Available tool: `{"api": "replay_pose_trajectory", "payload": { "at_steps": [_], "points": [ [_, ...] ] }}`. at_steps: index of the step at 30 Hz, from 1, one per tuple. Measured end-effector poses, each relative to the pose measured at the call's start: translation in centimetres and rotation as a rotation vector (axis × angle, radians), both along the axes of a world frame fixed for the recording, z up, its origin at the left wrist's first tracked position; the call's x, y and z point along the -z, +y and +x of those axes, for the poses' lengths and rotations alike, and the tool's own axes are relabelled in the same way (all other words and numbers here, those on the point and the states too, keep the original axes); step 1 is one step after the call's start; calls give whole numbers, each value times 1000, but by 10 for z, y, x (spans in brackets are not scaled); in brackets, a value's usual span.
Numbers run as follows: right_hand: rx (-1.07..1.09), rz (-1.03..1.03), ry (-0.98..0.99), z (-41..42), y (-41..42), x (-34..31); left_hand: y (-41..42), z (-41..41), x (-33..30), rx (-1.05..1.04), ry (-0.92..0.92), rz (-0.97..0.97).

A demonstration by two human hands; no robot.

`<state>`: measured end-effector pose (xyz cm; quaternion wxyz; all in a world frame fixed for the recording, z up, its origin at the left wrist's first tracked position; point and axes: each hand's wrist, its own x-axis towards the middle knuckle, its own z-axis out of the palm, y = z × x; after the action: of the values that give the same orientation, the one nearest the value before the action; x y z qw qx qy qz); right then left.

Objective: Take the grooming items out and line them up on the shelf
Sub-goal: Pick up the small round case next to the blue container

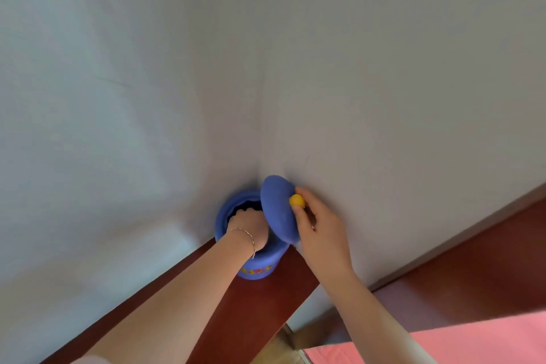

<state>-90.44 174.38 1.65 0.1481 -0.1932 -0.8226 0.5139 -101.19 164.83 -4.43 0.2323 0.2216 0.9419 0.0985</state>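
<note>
A blue round container (260, 267) with a coloured band near its base stands on a dark red-brown wooden shelf (260, 310), pushed into the corner of two white walls. My left hand (249, 226) reaches down inside its open mouth; the fingers and whatever lies inside are hidden. My right hand (317, 224) holds the blue lid (276, 210) by its yellow knob (297, 200), tilted on edge just right of the opening. No grooming items are visible.
White walls (384, 97) meet right behind the container. A second red-brown wooden surface (472, 275) runs along the right wall, lower down. A pink cloth (458, 346) lies at the bottom right. The shelf is narrow, with a drop on its right side.
</note>
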Motion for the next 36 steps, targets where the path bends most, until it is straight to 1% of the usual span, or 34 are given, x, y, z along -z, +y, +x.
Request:
{"api": "replay_pose_trajectory", "payload": {
  "at_steps": [4, 7, 11, 14, 16, 18, 20, 22, 24, 26, 29, 32, 36],
  "points": [
    [-2, -1, -10, 1, -1, 2, -6, -1, -5, -58, -93, 159],
    [-11, 9, -18, -1, -4, 4, -9, 1, -18, -39, -137, 181],
    [-23, 13, -22, -3, -8, 4, -15, 6, -35, -8, -66, 231],
    [-27, -1, 13, -5, -12, 1, -25, 9, -40, -68, 81, 307],
    [-31, -17, 36, -6, -14, -2, -35, 12, -43, -137, 170, 456],
    [-37, -5, 48, -8, -17, -5, -44, 14, -47, -216, 210, 635],
    [-52, 25, 53, -10, -19, -6, -54, 15, -51, -294, 250, 771],
    [-72, 64, 48, -12, -20, -7, -70, 17, -55, -429, 240, 889],
    [-91, 110, 47, -15, -21, -4, -92, 22, -55, -545, 210, 956],
    [-124, 191, 40, -19, -21, 2, -119, 33, -49, -602, 205, 949],
    [-184, 356, -17, -27, -24, 16, -160, 56, -34, -694, 195, 877],
    [-226, 481, -54, -34, -27, 29, -192, 78, -6, -805, 126, 781],
    [-254, 600, -59, -38, -34, 40, -205, 100, 33, -876, 1, 718]
  ]
}}
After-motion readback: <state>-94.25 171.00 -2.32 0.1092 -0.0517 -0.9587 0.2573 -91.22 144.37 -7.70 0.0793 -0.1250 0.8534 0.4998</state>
